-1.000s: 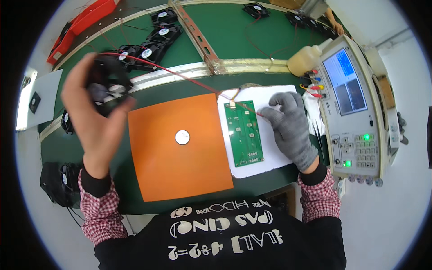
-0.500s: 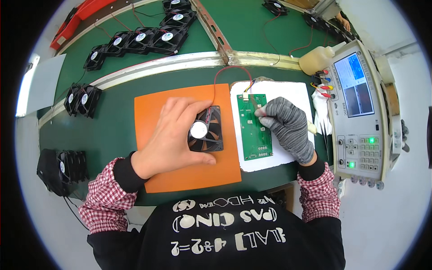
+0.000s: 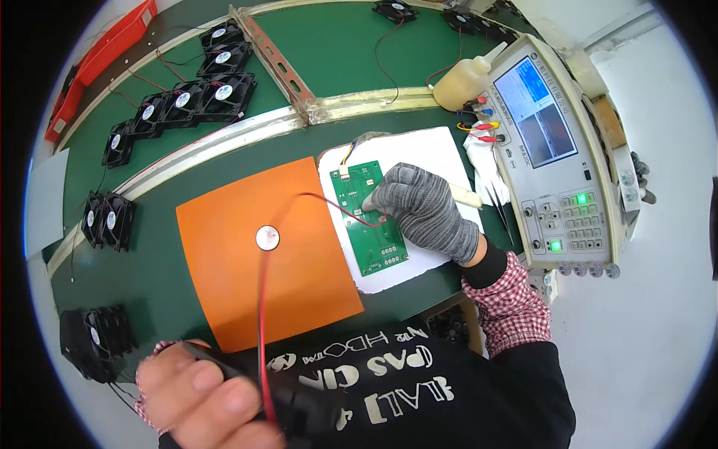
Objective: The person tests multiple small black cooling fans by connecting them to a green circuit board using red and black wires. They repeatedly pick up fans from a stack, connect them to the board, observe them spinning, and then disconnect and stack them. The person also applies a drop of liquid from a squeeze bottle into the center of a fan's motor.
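My left hand, blurred at the lower left, is closed around a black fan raised off the bench close to my body. The fan's red and black lead arcs over the orange mat to the green circuit board. At the board my right hand, in a grey knit glove, has its fingers drawn together over the lead's end; the plug itself is hidden. The board lies on a white pad. On the mat lies a round silvery disc.
To the right stands a test instrument with a lit screen, a yellowish squeeze bottle and tweezers. Several black fans sit beyond the metal rail; more stand at the left. A red bin is far left.
My left hand has lifted the fan off the mat and brought it toward my body, uncovering the silvery disc. My right hand stays over the board, now lower on it. The view has shifted.
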Action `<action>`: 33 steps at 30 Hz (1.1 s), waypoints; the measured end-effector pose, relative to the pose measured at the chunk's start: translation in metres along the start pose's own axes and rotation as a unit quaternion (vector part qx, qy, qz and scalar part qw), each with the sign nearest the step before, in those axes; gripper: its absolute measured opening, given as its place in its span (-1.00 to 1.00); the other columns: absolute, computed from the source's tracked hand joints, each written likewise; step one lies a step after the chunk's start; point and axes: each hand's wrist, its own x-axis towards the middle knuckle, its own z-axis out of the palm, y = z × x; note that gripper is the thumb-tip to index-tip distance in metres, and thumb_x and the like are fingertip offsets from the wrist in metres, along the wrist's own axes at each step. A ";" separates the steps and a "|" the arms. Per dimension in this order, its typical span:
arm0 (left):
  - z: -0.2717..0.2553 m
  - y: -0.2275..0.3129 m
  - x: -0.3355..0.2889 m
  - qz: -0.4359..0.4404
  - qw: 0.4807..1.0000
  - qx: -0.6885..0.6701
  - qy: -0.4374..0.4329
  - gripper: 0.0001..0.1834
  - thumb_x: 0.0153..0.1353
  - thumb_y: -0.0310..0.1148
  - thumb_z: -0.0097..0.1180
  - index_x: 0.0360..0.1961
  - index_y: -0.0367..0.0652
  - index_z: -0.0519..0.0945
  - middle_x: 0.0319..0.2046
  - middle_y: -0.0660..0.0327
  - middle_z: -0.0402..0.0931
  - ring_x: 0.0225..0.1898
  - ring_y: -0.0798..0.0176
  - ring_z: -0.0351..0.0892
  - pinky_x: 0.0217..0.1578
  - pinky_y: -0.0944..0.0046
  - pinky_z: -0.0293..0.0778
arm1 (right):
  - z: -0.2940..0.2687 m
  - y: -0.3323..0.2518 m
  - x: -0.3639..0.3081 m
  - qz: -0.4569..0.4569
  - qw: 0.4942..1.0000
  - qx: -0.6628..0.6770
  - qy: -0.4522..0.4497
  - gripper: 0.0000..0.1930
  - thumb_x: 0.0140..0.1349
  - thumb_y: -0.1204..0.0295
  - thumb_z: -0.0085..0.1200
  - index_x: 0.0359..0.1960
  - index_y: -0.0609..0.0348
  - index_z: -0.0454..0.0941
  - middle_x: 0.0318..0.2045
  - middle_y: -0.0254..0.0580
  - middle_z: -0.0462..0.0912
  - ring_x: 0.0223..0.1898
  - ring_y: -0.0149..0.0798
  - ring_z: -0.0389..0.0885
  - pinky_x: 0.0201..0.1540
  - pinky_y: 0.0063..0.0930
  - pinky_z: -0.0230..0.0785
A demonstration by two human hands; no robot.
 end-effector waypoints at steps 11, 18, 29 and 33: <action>-0.022 0.039 0.008 -0.264 0.959 -0.054 0.088 -0.53 0.20 -0.35 0.17 0.09 -0.29 0.38 -0.20 -0.16 0.60 -0.26 0.07 0.62 -0.33 0.15 0.53 | 0.004 -0.007 0.003 0.001 1.000 0.013 0.001 -0.78 -0.01 0.65 0.20 -0.31 0.08 0.68 -0.36 -0.22 0.60 -0.27 -0.13 0.60 -0.22 -0.34 0.48; 0.030 -0.067 0.079 -0.066 0.977 0.149 0.138 -0.26 0.00 -0.10 0.33 0.16 -0.32 0.44 0.11 -0.11 0.45 0.11 -0.12 0.45 0.11 0.01 0.36 | -0.003 -0.008 -0.001 -0.028 0.999 0.010 0.041 -0.78 0.03 0.68 0.18 -0.28 0.11 0.61 -0.36 -0.17 0.64 -0.29 -0.13 0.64 -0.23 -0.35 0.51; 0.065 -0.158 0.031 -0.216 0.933 0.275 -0.088 -0.83 -0.07 -0.38 0.32 -0.51 -0.16 0.55 -0.36 0.17 0.41 -0.22 0.08 0.41 -0.19 0.08 0.31 | -0.003 -0.003 -0.007 -0.021 0.986 0.016 0.164 -0.50 0.09 0.49 0.31 0.11 0.14 0.50 -0.12 -0.06 0.60 -0.11 -0.20 0.65 -0.08 -0.42 0.53; 0.048 -0.046 0.023 0.000 0.985 0.141 -0.097 -0.86 -0.08 -0.43 0.17 -0.45 -0.14 0.49 -0.37 0.24 0.39 -0.19 0.19 0.51 -0.09 0.12 0.43 | -0.005 -0.035 0.012 -0.178 0.971 -0.062 0.146 -0.42 0.03 0.57 0.29 0.16 0.12 0.45 0.23 0.16 0.38 0.25 0.09 0.43 0.22 -0.14 0.38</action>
